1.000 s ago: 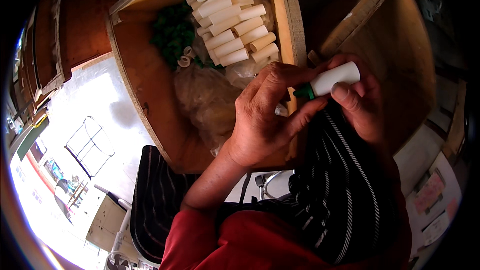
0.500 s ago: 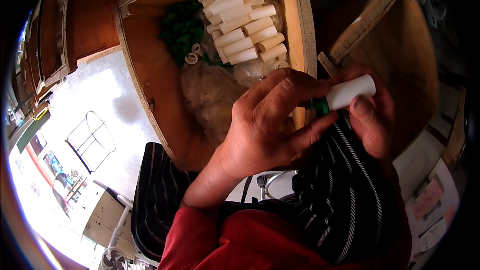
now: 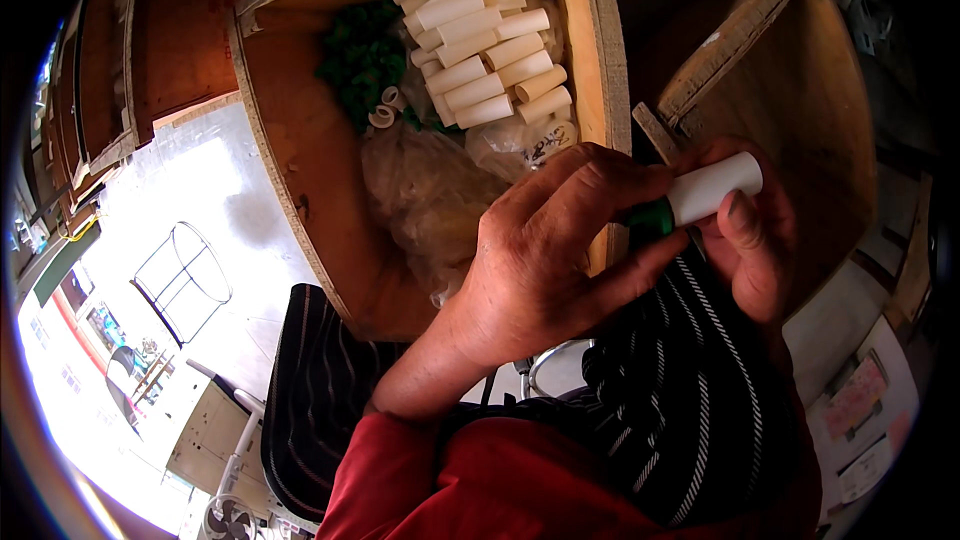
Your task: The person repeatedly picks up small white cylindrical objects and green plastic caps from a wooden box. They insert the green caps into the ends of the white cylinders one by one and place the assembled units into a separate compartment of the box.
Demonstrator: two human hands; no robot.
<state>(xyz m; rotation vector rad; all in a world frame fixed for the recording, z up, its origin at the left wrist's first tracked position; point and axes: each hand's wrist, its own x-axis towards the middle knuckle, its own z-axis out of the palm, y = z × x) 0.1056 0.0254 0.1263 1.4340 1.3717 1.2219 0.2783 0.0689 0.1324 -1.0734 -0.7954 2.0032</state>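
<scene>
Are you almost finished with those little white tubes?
A stack of white tubes already lies in the wooden box. Both hands work on one now: the right hand holds a white tube with a green piece, left hand at it. Loose green pieces remain in the box.

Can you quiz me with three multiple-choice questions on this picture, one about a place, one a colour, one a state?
1. Where is the stack of white tubes?
A. in the wooden box
B. on the striped cloth
C. on the floor

2. What colour is the piece at the left end of the held tube?
A. red
B. green
C. blue

3. How is the held tube kept?
A. lying loose
B. in one hand
C. between both hands

A: the stack lies inside the box.
B: a green part shows there.
C: left hand and right hand both grip it.
</scene>
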